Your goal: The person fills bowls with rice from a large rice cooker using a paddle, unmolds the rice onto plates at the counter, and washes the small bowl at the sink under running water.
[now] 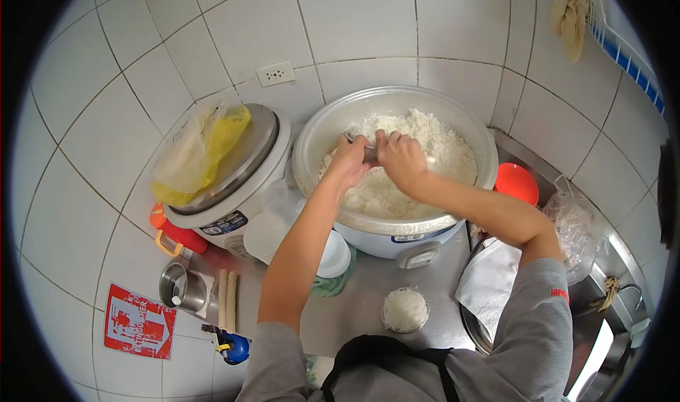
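On the left, I have a red-and-white sign (139, 321) on the tiled wall. Just right of it, at the counter's left edge, stand a metal cup (190, 289) and two pale sticks (227, 300); farther back is a red container (183, 233) with a yellow handle. Next comes a covered rice cooker (234, 216), a yellow plastic bag (219, 147) lying on its metal lid. White bowls (334, 257) sit nearer, to its right.

At the centre, I see a large open rice cooker (404, 228) full of white rice (443, 136). Above the rice, the left hand (350, 162) grips one end of a grey utensil (370, 153); the right hand (401, 160), close beside it, is closed around the other end. The hands cover most of the utensil, so I cannot tell its full shape. Near the wearer, a small bowl (406, 330) heaped with rice rests on the metal counter (340, 324).

To the right, I have an orange-red bowl (516, 182) beside the open cooker, a white cloth (489, 281) nearer, and a clear plastic bag (575, 232) farther right. A tan cloth (569, 19) hangs at the far right.
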{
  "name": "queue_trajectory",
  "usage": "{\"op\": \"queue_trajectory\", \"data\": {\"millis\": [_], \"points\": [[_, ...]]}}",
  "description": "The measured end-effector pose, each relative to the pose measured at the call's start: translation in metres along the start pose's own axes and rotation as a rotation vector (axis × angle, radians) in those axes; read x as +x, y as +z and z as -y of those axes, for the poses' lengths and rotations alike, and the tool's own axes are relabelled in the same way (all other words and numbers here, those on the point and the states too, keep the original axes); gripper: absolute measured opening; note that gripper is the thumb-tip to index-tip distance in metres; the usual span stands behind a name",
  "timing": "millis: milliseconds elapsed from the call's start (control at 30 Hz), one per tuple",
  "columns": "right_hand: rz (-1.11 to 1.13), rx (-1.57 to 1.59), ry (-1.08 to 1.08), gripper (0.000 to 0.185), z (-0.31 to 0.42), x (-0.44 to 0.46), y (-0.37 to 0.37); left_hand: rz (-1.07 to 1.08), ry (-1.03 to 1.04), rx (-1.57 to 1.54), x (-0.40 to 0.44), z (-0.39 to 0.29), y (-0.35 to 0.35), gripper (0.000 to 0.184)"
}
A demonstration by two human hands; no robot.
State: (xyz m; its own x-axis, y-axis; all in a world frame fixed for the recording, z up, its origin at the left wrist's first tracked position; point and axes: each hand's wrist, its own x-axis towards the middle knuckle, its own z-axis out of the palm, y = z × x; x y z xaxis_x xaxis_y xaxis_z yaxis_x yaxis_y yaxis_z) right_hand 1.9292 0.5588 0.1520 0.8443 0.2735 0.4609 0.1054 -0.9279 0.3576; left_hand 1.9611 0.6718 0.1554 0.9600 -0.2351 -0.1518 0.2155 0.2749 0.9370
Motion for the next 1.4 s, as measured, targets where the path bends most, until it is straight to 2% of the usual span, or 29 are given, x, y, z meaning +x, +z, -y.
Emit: {"op": "queue_trajectory", "data": {"millis": [100, 233, 300, 400, 467, 600, 700, 800, 867, 1000, 1200, 1300, 1400], "points": [[-0.08, 0.079, -0.166, 0.03, -0.023, -0.001, 0.003, 0.004, -0.035, -0.066, 0.004, 0.004, -0.014, 0.033], [-0.05, 0.117, -0.084, 0.026, -0.091, 0.031, -0.01, 0.048, 0.04, -0.113, 0.001, 0.001, -0.03, 0.033], [0.08, -0.086, -0.058, 0.029, -0.115, 0.038, 0.019, 0.056, 0.026, -0.026, -0.004, -0.003, -0.037, 0.035], [0.084, -0.386, -0.217, 0.028, -0.147, 0.028, 0.079, 0.089, 0.078, -0.037, -0.012, 0.001, -0.04, 0.061], [0.104, -0.356, -0.234, 0.023, -0.167, 0.014, 0.095, 0.093, 0.138, -0.026, -0.016, 0.003, -0.04, 0.065], [0.249, -0.252, -0.207, 0.022, -0.169, -0.004, 0.083, 0.036, 0.258, -0.075, -0.016, 0.005, -0.037, 0.059], [0.366, -0.273, -0.133, 0.022, -0.156, -0.013, 0.068, -0.007, 0.358, -0.078, -0.015, 0.005, -0.038, 0.067], [0.444, -0.212, -0.11, 0.02, -0.143, -0.022, 0.046, -0.118, 0.386, -0.076, -0.021, 0.002, -0.034, 0.066], [0.502, -0.159, -0.125, 0.018, -0.128, -0.035, 0.036, -0.115, 0.399, -0.079, -0.019, 0.004, -0.034, 0.066], [0.501, -0.147, -0.117, 0.017, -0.111, -0.045, 0.035, -0.091, 0.338, -0.081, -0.022, 0.003, -0.034, 0.064], [0.67, -0.076, -0.024, 0.018, -0.097, -0.039, 0.011, 0.029, 0.205, -0.061, -0.011, 0.009, -0.037, 0.057], [0.569, 0.048, -0.105, 0.02, -0.083, -0.046, 0.033, 0.015, 0.188, -0.074, -0.013, 0.005, -0.035, 0.058], [0.684, 0.178, -0.051, 0.025, -0.073, -0.032, 0.035, -0.032, 0.268, -0.056, -0.013, 0.007, -0.034, 0.058]]}}
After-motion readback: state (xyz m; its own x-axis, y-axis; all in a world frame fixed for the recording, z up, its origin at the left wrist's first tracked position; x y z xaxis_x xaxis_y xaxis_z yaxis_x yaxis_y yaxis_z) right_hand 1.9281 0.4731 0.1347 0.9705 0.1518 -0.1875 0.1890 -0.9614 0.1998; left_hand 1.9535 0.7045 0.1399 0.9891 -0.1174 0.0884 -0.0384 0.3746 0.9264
